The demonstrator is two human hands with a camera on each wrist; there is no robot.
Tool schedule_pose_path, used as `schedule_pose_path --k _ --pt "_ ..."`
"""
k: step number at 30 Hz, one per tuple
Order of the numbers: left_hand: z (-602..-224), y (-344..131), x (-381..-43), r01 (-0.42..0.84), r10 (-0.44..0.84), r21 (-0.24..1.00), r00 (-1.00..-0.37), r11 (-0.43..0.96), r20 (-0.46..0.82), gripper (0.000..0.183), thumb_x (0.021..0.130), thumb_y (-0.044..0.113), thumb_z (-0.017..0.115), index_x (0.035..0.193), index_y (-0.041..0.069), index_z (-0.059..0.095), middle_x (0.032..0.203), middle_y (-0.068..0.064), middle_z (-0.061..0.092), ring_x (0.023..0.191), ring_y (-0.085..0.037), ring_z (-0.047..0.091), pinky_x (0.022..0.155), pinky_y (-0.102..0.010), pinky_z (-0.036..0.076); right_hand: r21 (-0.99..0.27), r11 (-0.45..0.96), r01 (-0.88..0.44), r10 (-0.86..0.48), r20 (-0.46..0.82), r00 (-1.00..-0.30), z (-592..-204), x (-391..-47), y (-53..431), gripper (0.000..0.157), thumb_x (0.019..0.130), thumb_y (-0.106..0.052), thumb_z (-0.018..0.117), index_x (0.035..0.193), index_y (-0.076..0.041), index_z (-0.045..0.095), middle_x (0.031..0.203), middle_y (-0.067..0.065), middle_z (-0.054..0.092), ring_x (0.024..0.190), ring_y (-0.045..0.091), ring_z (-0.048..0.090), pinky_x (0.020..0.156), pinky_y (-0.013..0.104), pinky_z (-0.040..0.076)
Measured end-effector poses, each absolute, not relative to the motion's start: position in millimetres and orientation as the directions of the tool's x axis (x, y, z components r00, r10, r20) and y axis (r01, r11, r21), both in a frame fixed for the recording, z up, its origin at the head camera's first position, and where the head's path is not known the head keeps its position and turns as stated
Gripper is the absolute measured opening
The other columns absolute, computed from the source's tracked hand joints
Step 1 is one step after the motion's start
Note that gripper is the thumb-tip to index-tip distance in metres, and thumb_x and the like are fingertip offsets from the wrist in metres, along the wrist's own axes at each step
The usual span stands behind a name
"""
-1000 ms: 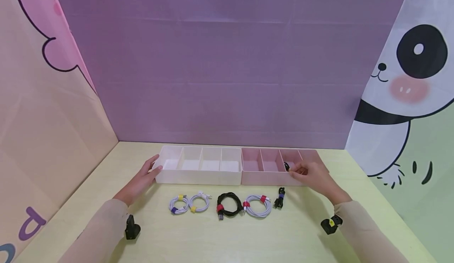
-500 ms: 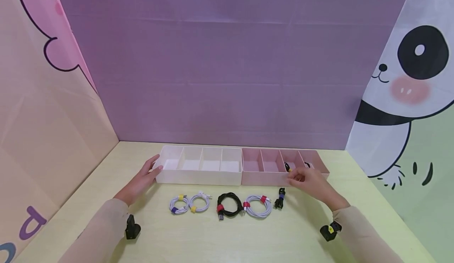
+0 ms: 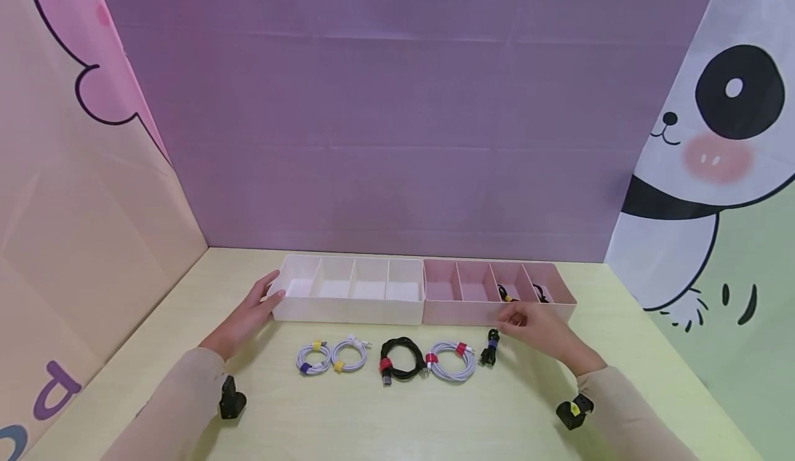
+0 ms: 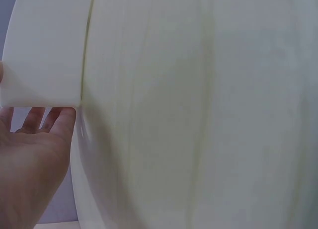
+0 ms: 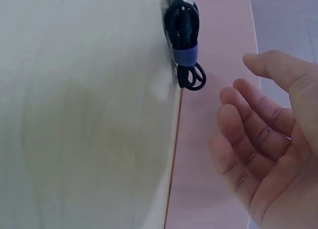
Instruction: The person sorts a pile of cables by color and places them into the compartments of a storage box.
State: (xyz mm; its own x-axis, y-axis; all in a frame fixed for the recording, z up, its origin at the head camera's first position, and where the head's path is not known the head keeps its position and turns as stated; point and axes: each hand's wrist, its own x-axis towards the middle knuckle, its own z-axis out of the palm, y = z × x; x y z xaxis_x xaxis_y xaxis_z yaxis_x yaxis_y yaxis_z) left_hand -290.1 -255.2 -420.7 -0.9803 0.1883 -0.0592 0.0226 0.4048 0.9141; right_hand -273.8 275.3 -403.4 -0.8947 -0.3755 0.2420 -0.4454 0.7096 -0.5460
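My left hand holds the left end of a white divided box, its thumb over the rim and its fingers against the end wall. My right hand is in front of a pink divided box, with nothing in its loosely bent fingers. Just left of its fingertips lies a small black cable bundle with a blue strap; in the right wrist view a gap separates them. Another black cable with a yellow strap sits in the pink box's third compartment. A dark cable shows in its rightmost compartment.
Along the table lie two white cable coils, a small one and another with a yellow strap. Beside them are a black coil and a larger white coil, both red-strapped. A purple panel stands behind the boxes.
My right hand has let go of the yellow-strapped black cable in the pink box's third compartment. It has come forward and down toward the blue-strapped cable bundle. My left hand has stayed put.
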Motion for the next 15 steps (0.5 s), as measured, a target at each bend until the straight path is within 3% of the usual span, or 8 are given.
schedule_pose_path --k 15 --pt "-421 -256 -291 0.029 0.195 0.914 -0.979 0.404 -0.055 0.076 0.108 0.043 0.041 0.161 0.016 -0.007 0.163 -0.028 -0.005 0.148 -0.049 0.007 0.117 -0.061 0.018 -0.545 0.673 -0.501 -0.421 0.274 -0.865 -415 -274 271 0.008 0.088 -0.015 0.078 0.084 -0.010 0.073 0.081 -0.006 0.063 0.071 0.006 0.055 0.062 0.022 0.050"
